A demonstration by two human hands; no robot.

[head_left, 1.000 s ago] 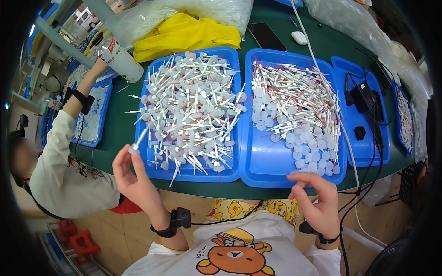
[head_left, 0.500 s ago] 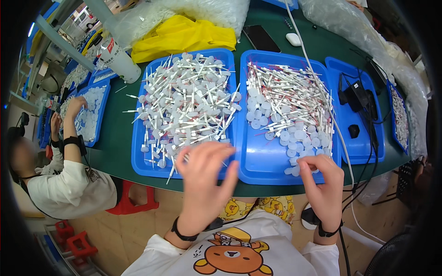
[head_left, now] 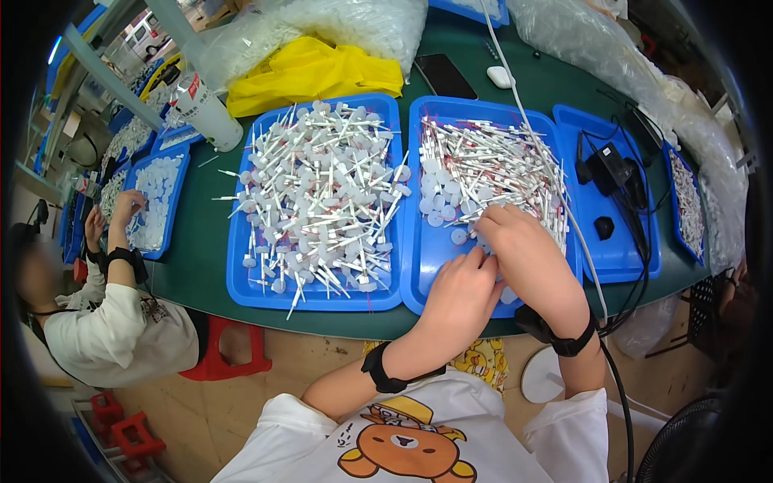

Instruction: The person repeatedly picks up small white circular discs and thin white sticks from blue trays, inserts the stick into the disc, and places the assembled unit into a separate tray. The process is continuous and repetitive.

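Observation:
Both my hands rest in the right blue tray (head_left: 431, 291), over its near part. My left hand (head_left: 465, 291) lies palm down with its fingers curled toward the small white caps (head_left: 439, 211). My right hand (head_left: 522, 245) covers the caps beside it, at the edge of the pile of thin white sticks (head_left: 491, 165). What either hand holds is hidden. The left blue tray (head_left: 241, 270) is heaped with assembled white sticks with caps (head_left: 322, 193).
A third blue tray (head_left: 636, 233) at right holds black devices and cables. A yellow bag (head_left: 310, 72), a phone (head_left: 444, 76), a white cylinder (head_left: 208, 113) and plastic bags lie on the green table (head_left: 197, 241). A co-worker (head_left: 113, 322) sits at left over more trays.
My hands came up from below the table edge into the right tray. The left hand swung across from the left tray's corner. The co-worker's arms shifted to the small tray at left.

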